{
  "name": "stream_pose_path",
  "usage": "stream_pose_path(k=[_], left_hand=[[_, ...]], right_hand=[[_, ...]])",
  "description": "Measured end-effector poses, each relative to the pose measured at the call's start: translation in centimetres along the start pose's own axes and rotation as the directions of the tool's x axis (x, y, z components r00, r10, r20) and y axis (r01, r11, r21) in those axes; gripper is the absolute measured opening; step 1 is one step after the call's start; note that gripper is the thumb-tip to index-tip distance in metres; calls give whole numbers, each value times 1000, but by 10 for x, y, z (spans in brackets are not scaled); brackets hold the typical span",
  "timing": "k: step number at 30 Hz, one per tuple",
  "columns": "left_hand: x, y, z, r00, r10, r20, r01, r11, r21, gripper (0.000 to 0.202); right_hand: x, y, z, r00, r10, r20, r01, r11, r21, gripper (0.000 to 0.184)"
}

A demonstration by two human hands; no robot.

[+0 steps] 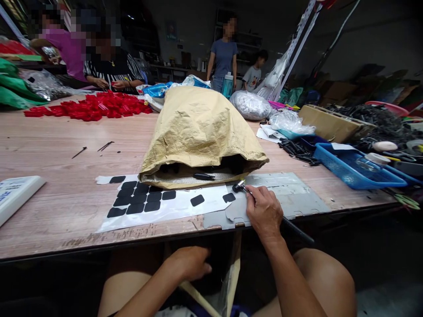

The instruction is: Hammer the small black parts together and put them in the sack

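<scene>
My right hand (pixel 265 210) is closed around a hammer (pixel 297 230). Its small shiny and black head is over the table, beside a grey sheet (pixel 297 193), and its black handle sticks out below the hand. My left hand (pixel 190 263) hangs below the table edge, fingers loosely bent and apart, with nothing visible in it. A white backing sheet (pixel 178 209) carries several black rounded pads (pixel 152 206); a lone black pad (pixel 228 197) lies near the hammer head. Behind them lies a brown paper sack (pixel 198 127), its mouth facing me, with a black slim piece (pixel 204 176) inside the opening.
Red pieces (pixel 99 105) are heaped at the far left, near a seated co-worker (pixel 110 66). A white box (pixel 20 193) sits at the left edge. To the right are a blue basket (pixel 357 169) and black parts (pixel 297 149). Other people are in the background.
</scene>
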State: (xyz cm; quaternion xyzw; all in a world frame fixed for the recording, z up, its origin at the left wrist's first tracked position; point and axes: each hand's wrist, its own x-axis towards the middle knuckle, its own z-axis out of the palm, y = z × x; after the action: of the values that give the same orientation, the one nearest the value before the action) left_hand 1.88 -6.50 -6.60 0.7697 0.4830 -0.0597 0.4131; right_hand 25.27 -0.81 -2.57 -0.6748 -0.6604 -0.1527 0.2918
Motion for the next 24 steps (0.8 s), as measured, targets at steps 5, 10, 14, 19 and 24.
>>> stream_pose_path(k=[5, 10, 14, 19, 24], left_hand=[[-38, 50, -83, 913, 395, 105, -382, 916, -122, 32], [-5, 37, -148, 790, 190, -583, -138, 982, 133, 30], [31, 15, -162, 727, 74, -683, 146, 955, 259, 27], [41, 6, -157, 709, 90, -700, 136, 956, 260, 16], [26, 10, -149, 684, 127, -718, 14, 982, 188, 14]], right_hand=[[-1, 0, 1, 1000, 1, -13, -1, 1000, -1, 24], [0, 0, 1, 1000, 7, -17, -7, 1000, 3, 23], [0, -1, 1, 1000, 7, -20, -7, 1000, 5, 23], [-1, 0, 2, 1000, 2, -22, -2, 1000, 14, 23], [0, 0, 2, 1000, 4, -26, -4, 1000, 10, 23]])
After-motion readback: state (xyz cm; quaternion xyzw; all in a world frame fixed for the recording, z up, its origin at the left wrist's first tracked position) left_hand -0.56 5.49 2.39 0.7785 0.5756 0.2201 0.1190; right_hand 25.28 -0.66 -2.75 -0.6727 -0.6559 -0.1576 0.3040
